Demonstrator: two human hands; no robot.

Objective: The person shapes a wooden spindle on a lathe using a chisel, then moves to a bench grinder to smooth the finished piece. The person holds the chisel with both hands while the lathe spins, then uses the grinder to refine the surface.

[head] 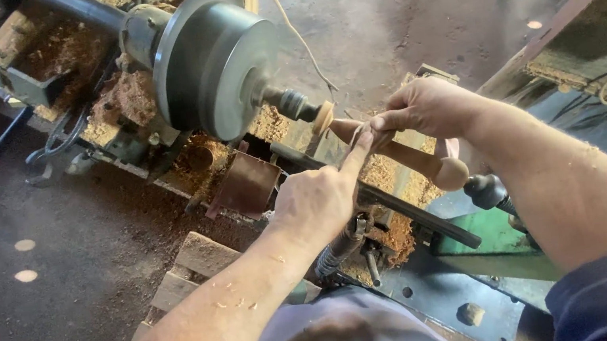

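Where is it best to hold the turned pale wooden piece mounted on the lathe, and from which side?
Probably the long slim middle of the turned pale wooden piece, taken from above, where the right hand rests: its ends are pinned, and the dark metal tool-rest bar blocks the near side.

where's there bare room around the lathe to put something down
Bare floor left of the lathe bed. Crowded: both hands, left hand and right hand, on the wooden spindle; sawdust covers the bed.
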